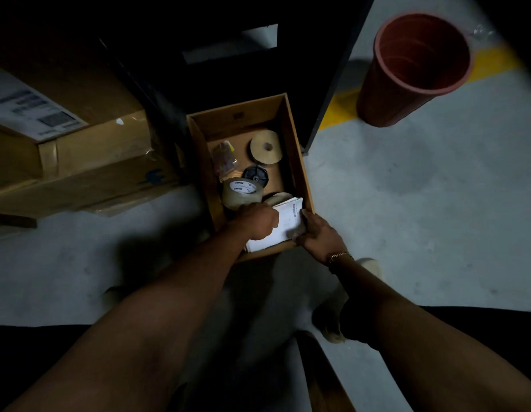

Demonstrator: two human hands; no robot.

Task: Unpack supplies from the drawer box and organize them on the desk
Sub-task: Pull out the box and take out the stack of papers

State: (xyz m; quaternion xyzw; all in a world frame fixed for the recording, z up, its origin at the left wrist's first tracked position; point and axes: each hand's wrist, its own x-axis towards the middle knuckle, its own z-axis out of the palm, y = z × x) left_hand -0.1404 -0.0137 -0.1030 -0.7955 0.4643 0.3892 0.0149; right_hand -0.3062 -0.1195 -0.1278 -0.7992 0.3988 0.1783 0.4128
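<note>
Paper stack (288, 224), near corner of drawer box (299, 162): left hand (256, 220) clenched on top, right hand (319, 237) gripping edge, likely for lifting out.

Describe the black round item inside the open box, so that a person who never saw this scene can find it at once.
Find the open cardboard box on the grey floor, where both hands reach in. Near its middle, between the flat tan roll and the printed tape roll, lies the black disc. It is the only dark, ribbed item there.
</note>
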